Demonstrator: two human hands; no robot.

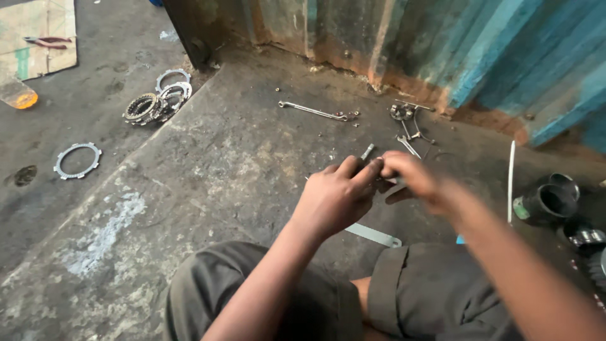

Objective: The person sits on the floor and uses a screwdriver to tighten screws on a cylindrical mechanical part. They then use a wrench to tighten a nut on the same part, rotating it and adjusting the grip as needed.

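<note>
Centre of frame: left hand [333, 201] and right hand [410, 178] meet, fingers of both clenched around a small metal tool [367, 151]; its tip pokes out above the left fingers. Wrench [314, 111] on concrete floor [208, 170] above; ring plates [158, 101] upper left.

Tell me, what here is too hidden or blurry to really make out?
Head view only:
- The small metal part pinched between the left hand and right hand: the fingers cover all but its tip.
- Right hand: motion-blurred, so its grip is unclear.
- Flat metal strip on the floor: its upper end lies under the left hand.
- Black tubes and the parts beside them: cut off by the right edge.
- Bits near the wrench: too small to identify.
</note>
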